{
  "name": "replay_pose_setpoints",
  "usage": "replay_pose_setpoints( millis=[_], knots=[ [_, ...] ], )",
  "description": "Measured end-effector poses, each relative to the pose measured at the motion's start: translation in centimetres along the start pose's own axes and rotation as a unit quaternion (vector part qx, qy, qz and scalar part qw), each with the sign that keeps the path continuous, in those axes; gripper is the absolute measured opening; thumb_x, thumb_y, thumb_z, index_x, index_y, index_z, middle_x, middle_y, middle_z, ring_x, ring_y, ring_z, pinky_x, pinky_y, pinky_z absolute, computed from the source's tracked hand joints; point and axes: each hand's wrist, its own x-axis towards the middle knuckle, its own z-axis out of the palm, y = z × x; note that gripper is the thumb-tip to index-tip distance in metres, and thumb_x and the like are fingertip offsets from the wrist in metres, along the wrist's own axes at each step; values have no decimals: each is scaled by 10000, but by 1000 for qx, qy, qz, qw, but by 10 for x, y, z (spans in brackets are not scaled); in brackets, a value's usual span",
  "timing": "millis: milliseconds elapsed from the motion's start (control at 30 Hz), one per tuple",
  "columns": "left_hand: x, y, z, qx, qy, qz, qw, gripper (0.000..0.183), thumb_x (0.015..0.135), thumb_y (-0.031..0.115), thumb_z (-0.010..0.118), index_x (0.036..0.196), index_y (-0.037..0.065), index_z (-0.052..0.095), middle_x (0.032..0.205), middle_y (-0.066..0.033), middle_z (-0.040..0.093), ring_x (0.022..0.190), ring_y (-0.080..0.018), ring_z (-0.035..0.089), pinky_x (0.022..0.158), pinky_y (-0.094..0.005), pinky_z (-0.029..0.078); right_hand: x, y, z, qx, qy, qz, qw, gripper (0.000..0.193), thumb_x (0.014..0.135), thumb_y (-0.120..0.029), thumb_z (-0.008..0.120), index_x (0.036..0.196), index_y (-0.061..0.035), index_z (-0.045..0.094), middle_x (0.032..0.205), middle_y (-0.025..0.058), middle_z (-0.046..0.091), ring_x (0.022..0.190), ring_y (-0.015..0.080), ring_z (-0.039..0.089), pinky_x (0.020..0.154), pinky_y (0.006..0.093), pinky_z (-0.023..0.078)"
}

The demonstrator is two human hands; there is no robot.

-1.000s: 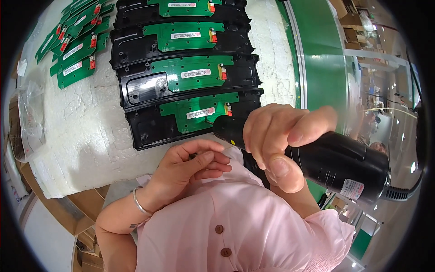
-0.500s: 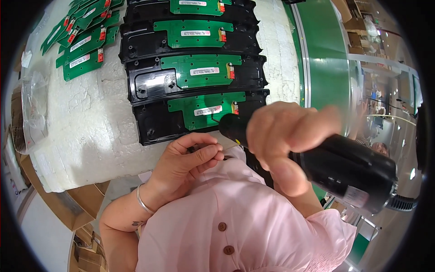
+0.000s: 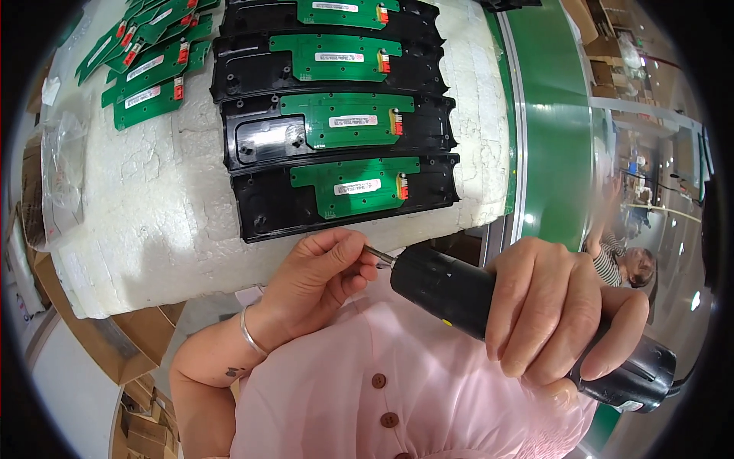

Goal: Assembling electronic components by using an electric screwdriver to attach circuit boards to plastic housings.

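My right hand (image 3: 550,310) is wrapped round a black electric screwdriver (image 3: 440,283), which lies almost level and points left. Its thin metal bit (image 3: 379,255) reaches the fingertips of my left hand (image 3: 321,268). Thumb and forefinger are pinched together at the bit's tip; whatever small thing they hold is hidden. Just beyond my hands lies the nearest black plastic housing (image 3: 271,205), with a green circuit board (image 3: 332,200) seated in it. The board bears a white label and a red and yellow connector (image 3: 403,186).
More black housings (image 3: 256,141) with green boards run away from me in a row. Several loose green boards (image 3: 145,107) are piled at the far left on the white foam surface (image 3: 168,199). Clear plastic (image 3: 65,183) lies at its left edge. A person (image 3: 631,264) is off to the right.
The screwdriver has swung down and right, away from the nearest board, and its bit now meets my left fingertips. My left hand has hardly moved.
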Motion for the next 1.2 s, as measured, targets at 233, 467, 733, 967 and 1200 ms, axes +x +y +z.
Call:
replay_pose_setpoints(
  millis=[233, 467, 733, 967, 1200],
  knots=[
    [-13, 6, 22, 84, -6, -40, 996, 349, 933, 199, 406, 1184, -43, 422, 1129, -162, 521, 1068, -229, 509, 954, -317, 391, -3, 27, -3, -106, 35, 105, 988, 323, 751, -77, 653, 959, -121, 409, 561, -48, 504, 454, 94, 494, 456, 238, 416],
    [-19, 3, 8, 140, -1, -19, 990, 259, 946, 196, 369, 1075, -8, 462, 1008, -167, 567, 932, -225, 586, 818, -281, 483, -7, 43, 2, -137, 47, 129, 981, 298, 745, -84, 574, 952, -152, 370, 507, -58, 447, 442, 97, 482, 445, 250, 411],
    [-20, 4, 2, 149, 27, 52, 987, 121, 870, 113, 540, 921, 7, 567, 819, -98, 617, 777, -156, 615, 665, -238, 502, 1, 41, 4, -134, 6, 132, 982, 320, 704, 3, 597, 862, -117, 346, 566, -14, 487, 452, 124, 496, 435, 260, 420],
    [-18, 4, 10, 122, 81, 85, 986, 136, 844, 79, 570, 962, 15, 594, 876, -90, 621, 789, -157, 618, 697, -249, 514, 5, 47, 2, -129, -17, 163, 978, 301, 716, -8, 611, 843, -112, 359, 585, -4, 495, 447, 132, 489, 435, 265, 416],
    [-15, 4, 8, 63, 66, 89, 992, 143, 855, 106, 559, 970, 25, 586, 865, -74, 616, 779, -142, 609, 700, -236, 510, 12, 17, 3, -42, 42, 39, 997, 346, 682, -69, 717, 864, -113, 425, 590, -24, 560, 441, 66, 533, 397, 175, 418]
  ],
)
